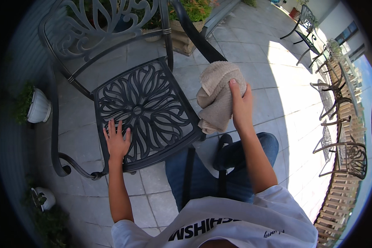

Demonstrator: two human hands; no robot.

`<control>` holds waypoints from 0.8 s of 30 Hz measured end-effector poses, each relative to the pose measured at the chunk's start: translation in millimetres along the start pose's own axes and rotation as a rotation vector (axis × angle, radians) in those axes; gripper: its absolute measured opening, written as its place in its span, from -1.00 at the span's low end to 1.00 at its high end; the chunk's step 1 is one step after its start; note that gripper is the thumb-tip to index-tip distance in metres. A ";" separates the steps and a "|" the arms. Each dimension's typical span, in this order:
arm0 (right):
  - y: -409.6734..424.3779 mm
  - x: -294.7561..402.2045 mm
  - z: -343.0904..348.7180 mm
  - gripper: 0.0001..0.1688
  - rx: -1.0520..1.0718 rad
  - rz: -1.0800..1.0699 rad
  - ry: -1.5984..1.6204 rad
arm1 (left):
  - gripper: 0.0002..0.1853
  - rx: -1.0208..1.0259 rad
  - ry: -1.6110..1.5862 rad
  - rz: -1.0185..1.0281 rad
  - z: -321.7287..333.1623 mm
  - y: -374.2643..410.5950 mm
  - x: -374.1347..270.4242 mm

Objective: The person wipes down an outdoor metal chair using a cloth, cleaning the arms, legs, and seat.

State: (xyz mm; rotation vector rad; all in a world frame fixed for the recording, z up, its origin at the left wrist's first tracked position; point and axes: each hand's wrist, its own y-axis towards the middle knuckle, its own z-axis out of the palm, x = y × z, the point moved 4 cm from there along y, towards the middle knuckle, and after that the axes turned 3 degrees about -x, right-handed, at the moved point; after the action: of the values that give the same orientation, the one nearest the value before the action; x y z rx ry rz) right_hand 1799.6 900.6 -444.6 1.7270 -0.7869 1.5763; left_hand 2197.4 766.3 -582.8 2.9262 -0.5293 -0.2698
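Note:
A dark metal armchair with an openwork, petal-patterned seat stands before me. My left hand rests flat, fingers spread, on the left front part of the seat and holds nothing. In my right hand is a folded beige towel, gripped by its right side with the thumb on top. The towel is at the front end of the chair's right armrest and hides that end. Whether it touches the metal there, I cannot tell.
Potted plants stand behind the chair, one in a stone-like planter. A white pot and a white watering can or pot are at the left. More metal chairs, a table and a slatted fence line the right. Grey tiles cover the floor.

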 end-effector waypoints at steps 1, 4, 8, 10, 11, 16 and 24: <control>-6.8 -5.6 4.7 -0.28 0.004 0.062 0.191 | -0.40 -0.006 0.012 0.005 0.0 0.0 2.8; -18.3 -11.3 20.9 -0.33 0.028 0.244 0.706 | -0.42 -0.039 0.019 0.026 0.5 -0.5 5.1; -10.1 -11.9 33.6 -0.38 0.114 0.340 1.134 | -0.44 -0.041 0.019 0.032 1.4 -0.2 4.8; 0.4 -22.5 32.7 -0.38 0.181 0.316 1.205 | -0.44 -0.041 0.010 0.032 2.9 1.7 1.2; 5.2 -26.1 30.5 -0.37 0.225 0.301 1.201 | -0.44 -0.042 0.005 0.034 2.8 3.6 -0.4; -4.3 -12.5 35.3 -0.36 0.081 0.324 0.999 | -0.44 -0.045 0.017 0.015 1.8 1.4 3.1; 2.1 -24.7 17.9 -0.37 -0.075 -0.020 0.680 | -0.45 -0.063 0.010 0.030 4.1 2.5 2.6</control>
State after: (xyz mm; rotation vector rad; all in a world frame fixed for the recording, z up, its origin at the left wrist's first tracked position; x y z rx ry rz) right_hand 1806.4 884.9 -470.0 1.0219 -0.4690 1.9206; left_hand 2198.2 762.6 -586.7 2.8545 -0.5525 -0.2630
